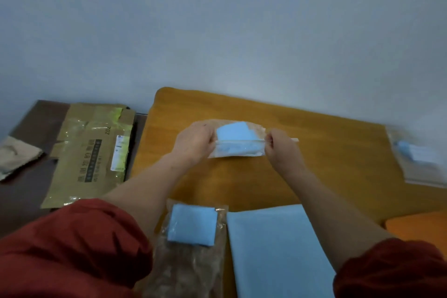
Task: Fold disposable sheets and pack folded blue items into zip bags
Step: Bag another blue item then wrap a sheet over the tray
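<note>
Sleeves (pixel 72 244), blue sheet (pixel 273 249), mustard cloth (pixel 314 164), wall (pixel 217 19).

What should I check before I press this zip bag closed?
1. Left hand and right hand grip the zip bag at its ends: ok.
2. Folded blue item inside it: ok.
3. Item clear of the zip strip: cannot tell.
4. Strip sealed along its length: cannot tell.
5. Next folded piece ready on the empty bags: ok.
</note>
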